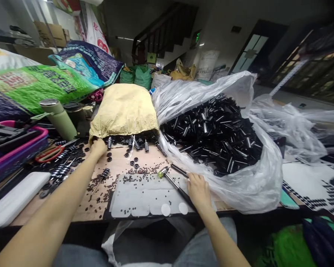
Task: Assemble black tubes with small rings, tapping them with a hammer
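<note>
My left hand (pixel 98 149) is at the lower left corner of a yellow sack (pixel 124 107), its fingers hidden at the sack's dark mouth. Black-and-white ribbed pieces (pixel 146 146) spill out along that mouth. My right hand (pixel 198 188) is closed round one end of a black tube (pixel 179 170), which points up and left. Beside it lies a small hammer (pixel 172 181) with a yellowish-green face; its black handle passes close to the right hand. Small dark rings are scattered over the grey mat (pixel 144 193) and the board around it.
A clear plastic bag (pixel 239 193) full of black tubes (pixel 211 133) stands at right. On the left are a green flask (pixel 58 118), red-handled scissors (pixel 48 154), a pink basket (pixel 41 135) and a white case (pixel 16 200). An open bag (pixel 111 241) hangs below the table's front edge.
</note>
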### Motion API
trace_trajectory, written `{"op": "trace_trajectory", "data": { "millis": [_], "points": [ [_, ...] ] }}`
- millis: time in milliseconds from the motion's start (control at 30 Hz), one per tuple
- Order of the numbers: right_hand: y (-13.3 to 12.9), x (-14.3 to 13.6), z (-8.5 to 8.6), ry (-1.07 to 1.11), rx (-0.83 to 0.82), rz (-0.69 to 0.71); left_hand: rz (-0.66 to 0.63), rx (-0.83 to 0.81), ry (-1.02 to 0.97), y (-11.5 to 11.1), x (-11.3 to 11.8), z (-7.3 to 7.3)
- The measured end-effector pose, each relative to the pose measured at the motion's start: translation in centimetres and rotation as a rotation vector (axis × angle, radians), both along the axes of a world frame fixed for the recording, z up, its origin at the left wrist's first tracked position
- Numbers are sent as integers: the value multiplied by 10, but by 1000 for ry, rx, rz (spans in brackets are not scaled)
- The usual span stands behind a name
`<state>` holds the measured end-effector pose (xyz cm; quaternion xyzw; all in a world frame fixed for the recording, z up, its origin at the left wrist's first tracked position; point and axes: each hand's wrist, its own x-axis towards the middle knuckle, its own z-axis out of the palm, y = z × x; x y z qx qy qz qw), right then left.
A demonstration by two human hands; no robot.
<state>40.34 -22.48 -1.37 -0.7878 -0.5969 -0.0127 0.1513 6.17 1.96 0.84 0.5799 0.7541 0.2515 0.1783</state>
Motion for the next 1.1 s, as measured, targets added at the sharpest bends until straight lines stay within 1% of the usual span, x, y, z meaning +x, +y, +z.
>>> {"op": "trace_trajectory", "data": {
  "millis": [67,100,133,200,233,300,333,367,400,433,500,533,567,600,633,667,700,767,800,833,867,933,1000,1100],
  "points": [
    [11,13,6,116,-39,1,5,-36,-9,-4,-2,-4],
    [15,17,8,166,-52,12,4,-43,-8,-9,-1,-5],
    [18,18,10,204,-61,26,-4,-36,-24,-18,1,-6],
    [21,12,14,281,-82,76,-44,-16,-160,-44,12,-5],
    [20,5,16,390,-93,108,-66,-12,-309,-62,21,-5],
    [16,-16,19,759,-109,172,-171,-91,-677,-102,45,-2],
    [13,-27,21,984,-110,197,-227,-159,-785,-122,58,1],
    [11,-37,22,1199,-110,210,-309,-221,-853,-141,71,4],
    [8,-46,23,1370,-108,210,-344,-229,-861,-157,82,7],
    [6,-53,23,1471,-122,207,-386,-174,-828,-170,91,11],
    [5,-60,23,1555,-189,204,-569,-86,-743,-186,101,17],
    [5,-60,23,1561,-233,210,-701,-99,-718,-190,102,19],
    [6,-60,23,1553,-274,220,-830,-165,-717,-193,103,20],
    [7,-60,23,1550,-302,225,-919,-266,-739,-194,103,19],
    [7,-60,24,1529,-293,224,-941,-372,-777,-195,102,16],
    [6,-62,25,1466,-238,226,-896,-459,-823,-196,102,13],
    [5,-65,26,1344,-162,244,-803,-509,-869,-198,103,9],
    [0,-75,29,947,-19,337,-591,-519,-937,-202,107,0],
    [-3,-80,29,727,19,397,-527,-505,-957,-204,109,-3],
    [-7,-85,30,543,26,449,-498,-488,-972,-206,111,-6],
    [-10,-88,29,427,12,482,-493,-466,-987,-208,113,-7],
    [-15,-91,27,349,8,498,-502,-420,-1053,-212,115,-6],
    [-18,-89,24,381,42,501,-496,-399,-1167,-213,115,-2],
    [-21,-84,24,486,54,559,-461,-413,-1298,-214,114,4]
  ]
}}
